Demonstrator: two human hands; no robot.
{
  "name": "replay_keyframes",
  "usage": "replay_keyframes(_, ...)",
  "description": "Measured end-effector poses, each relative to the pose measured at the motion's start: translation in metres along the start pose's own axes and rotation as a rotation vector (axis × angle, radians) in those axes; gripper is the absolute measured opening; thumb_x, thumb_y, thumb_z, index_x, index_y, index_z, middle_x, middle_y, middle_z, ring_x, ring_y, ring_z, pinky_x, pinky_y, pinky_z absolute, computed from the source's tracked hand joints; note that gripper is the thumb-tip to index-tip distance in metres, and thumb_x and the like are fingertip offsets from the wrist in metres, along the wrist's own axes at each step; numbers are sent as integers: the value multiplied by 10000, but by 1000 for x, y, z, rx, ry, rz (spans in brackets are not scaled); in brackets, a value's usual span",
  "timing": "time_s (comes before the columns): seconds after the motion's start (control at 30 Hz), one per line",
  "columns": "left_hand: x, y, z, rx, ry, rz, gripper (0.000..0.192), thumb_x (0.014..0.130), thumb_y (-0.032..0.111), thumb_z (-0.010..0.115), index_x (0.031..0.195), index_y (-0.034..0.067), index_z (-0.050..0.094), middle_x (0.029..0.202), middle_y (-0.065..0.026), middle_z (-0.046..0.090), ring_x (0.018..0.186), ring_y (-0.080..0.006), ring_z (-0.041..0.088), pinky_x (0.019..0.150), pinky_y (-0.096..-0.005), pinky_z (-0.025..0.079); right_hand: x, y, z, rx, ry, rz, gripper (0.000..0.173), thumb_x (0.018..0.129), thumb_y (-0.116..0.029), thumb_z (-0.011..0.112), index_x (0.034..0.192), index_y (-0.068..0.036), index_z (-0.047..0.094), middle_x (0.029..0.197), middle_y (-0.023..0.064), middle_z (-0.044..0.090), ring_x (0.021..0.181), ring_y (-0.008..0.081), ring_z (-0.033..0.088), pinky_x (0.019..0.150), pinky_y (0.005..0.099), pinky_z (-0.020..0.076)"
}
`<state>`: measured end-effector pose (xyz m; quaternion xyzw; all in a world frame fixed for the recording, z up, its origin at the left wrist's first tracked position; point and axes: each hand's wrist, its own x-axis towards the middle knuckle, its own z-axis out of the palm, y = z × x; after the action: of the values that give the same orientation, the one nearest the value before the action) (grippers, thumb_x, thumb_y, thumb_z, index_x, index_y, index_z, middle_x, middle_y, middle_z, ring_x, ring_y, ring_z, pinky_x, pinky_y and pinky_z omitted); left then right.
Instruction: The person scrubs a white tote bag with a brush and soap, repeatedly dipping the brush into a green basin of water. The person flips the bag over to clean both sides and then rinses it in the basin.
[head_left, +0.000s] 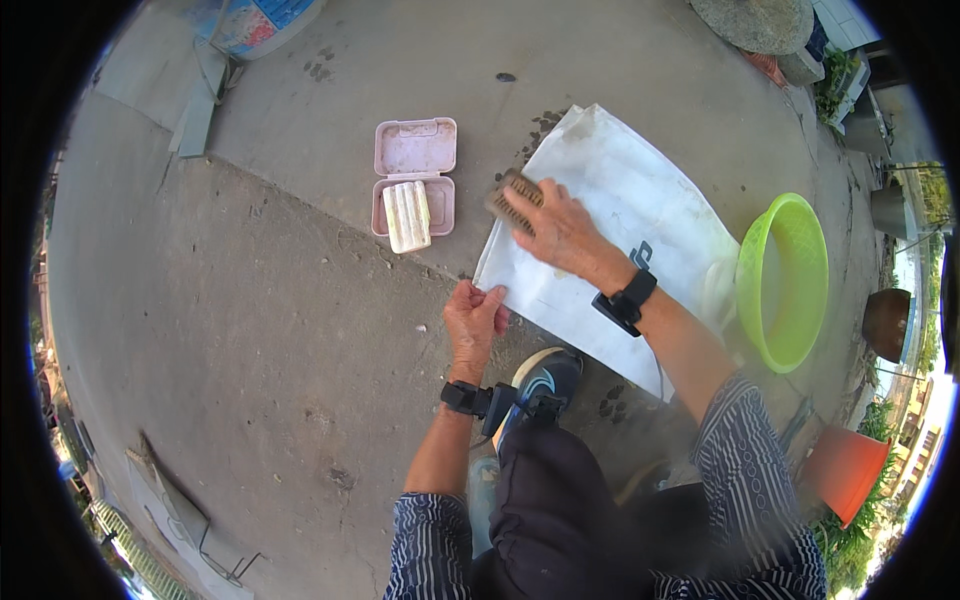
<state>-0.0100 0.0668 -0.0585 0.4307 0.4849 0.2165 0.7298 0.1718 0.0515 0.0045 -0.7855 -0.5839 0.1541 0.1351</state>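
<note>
A white sheet-like bag (645, 195) with dark printed marks lies spread on the concrete before me. My left hand (474, 315) pinches its near left corner between thumb and fingers. In my right hand (566, 229) is a brown scrubbing brush (514, 201), held at the bag's left edge; whether its bristles touch the bag is hidden. To the left stands an open pink plastic soap box (415, 148). A ridged whitish bar of soap (407, 217) rests tilted on its lower half, overhanging the near rim.
A lime-green plastic basin (784, 285) stands at the bag's right edge. Farther right are an orange pot (847, 472) and a dark round pot (887, 325). A round stone slab (754, 22) is at the far right. My shoe (547, 375) is close to the bag's near edge. Wet spots mark the concrete.
</note>
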Motion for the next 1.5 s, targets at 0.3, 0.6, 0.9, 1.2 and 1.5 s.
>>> replay_keyframes(0.3,-1,-6,4,-59,65,36,257,846,80,666,732,57,437,542,-82,579,394,-118,514,318,-241,379,-15,-16,-1,235,-259,-187,561,768,-294,640,1295,-183,486,1061,227,471,932,396,547,814,475,482)
replay_keyframes(0.6,-3,5,7,-20,-6,39,225,864,73,633,748,51,441,560,-101,589,399,-137,529,337,-264,419,7,21,15,29,91,41,584,789,-277,647,1314,-99,462,1074,221,445,979,380,496,774,475,451)
replay_keyframes(0.9,-7,6,6,145,31,61,227,868,73,619,730,40,442,552,-87,584,402,-120,523,336,-250,399,17,88,-26,-388,503,169,578,807,-219,652,1336,-128,437,1084,160,421,974,314,456,774,429,403)
replay_keyframes(1.2,-45,2,3,100,14,59,154,857,71,611,771,1,505,550,-85,579,413,-119,520,372,-251,411,-37,114,-15,-1,373,336,640,811,-271,661,1371,-147,377,1129,229,412,1019,400,475,820,509,468)
replay_keyframes(1.5,-82,72,-16,1531,-334,349,159,805,169,613,845,15,617,761,-188,640,709,-372,623,662,-496,490,-87,89,6,23,186,285,650,799,-257,677,1376,-149,397,1129,191,388,1001,378,476,803,482,472)
